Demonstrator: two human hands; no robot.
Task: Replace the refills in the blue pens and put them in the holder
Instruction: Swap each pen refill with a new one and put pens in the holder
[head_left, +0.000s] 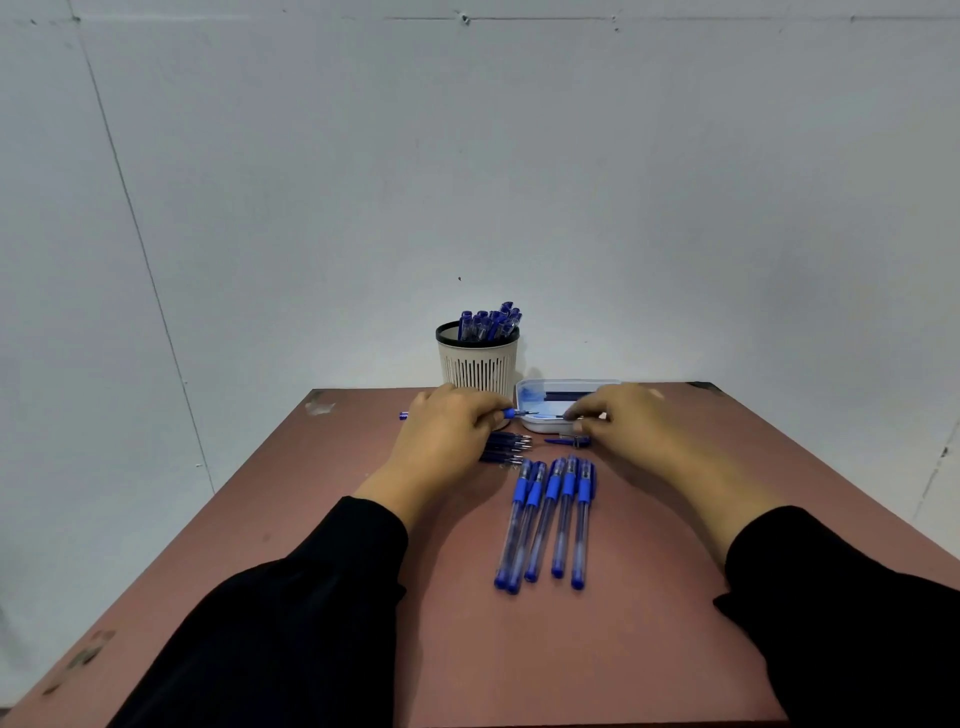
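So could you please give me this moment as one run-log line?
left hand: holds pen | right hand: at tray | holder: pens inside | table: five pens

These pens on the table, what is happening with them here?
A person is refilling blue pens. The left hand holds a pen by its barrel, and the right hand pinches a thin refill at the white tray. Five pens lie in a row nearer the person. The holder at the back already has several pens.
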